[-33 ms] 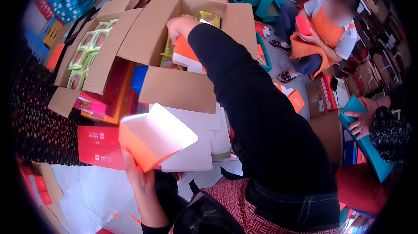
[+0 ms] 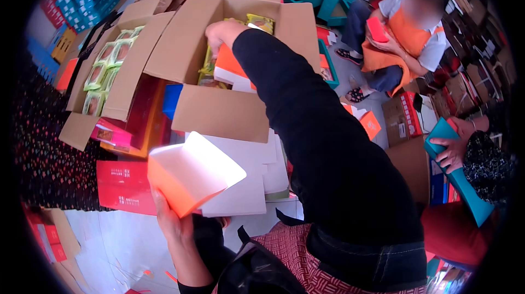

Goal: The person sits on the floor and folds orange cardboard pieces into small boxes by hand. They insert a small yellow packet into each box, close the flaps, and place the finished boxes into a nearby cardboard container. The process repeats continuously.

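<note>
My left hand (image 2: 170, 218) grips a small orange paper box (image 2: 174, 194), white inside, its lid flap standing up. Stretched forward, my right hand (image 2: 220, 33) dips into a brown cardboard carton (image 2: 180, 39) with its flaps spread. Yellow-green wrapped packets (image 2: 260, 22) lie in that carton. The right fingertips point down among them and are hidden, so whether they hold a packet is unclear. Beside my right wrist, another orange and white paper box (image 2: 229, 64) sits at the carton's near side.
To the left stands a second carton (image 2: 123, 78) of wrapped packets. White flat boxes (image 2: 240, 184) and a red box (image 2: 124, 187) lie nearer me. At right, a seated person (image 2: 418, 42) holds a red box; another person's hands (image 2: 454, 146) hold a teal box piece (image 2: 471, 198).
</note>
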A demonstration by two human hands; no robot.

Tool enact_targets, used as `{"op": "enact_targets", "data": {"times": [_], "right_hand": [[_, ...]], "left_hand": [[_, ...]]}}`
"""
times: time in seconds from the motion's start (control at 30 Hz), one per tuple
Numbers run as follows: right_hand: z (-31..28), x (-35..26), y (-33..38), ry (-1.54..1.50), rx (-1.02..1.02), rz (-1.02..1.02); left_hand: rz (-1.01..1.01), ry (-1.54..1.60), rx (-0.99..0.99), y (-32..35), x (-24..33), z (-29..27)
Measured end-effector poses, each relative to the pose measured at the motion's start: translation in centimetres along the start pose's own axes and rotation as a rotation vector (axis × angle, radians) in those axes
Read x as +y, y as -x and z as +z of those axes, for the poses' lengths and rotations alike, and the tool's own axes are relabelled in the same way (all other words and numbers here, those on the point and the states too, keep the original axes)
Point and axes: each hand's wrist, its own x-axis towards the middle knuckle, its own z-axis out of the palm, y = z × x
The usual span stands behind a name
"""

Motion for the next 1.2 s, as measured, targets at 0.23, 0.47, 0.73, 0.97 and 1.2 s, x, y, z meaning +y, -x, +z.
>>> {"op": "enact_targets", "data": {"times": [0.23,0.47,0.73,0.97,1.2], "right_hand": [[0.1,-0.3,5.3,0.332,0.351,-0.221],[-2.4,7.8,11.7,-0.280,0.827,-0.379],[1.1,2.8,11.7,-0.328,0.740,-0.259],[4.8,-4.3,6.9,0.028,0.655,0.105],[5.2,-2.5,3.1,-0.111,0.658,0.181]], "left_hand": [[-0.009,0.056,-0.104,-0.4,-0.1,-2.3],[0.045,0.161,-0.071,-1.0,-1.1,-1.8],[0.221,0.151,0.020,3.1,-0.3,-0.4],[0.193,0.128,-0.091,0.2,-1.3,-2.4],[0.157,0.045,-0.027,-1.1,-1.1,-0.6]]}}
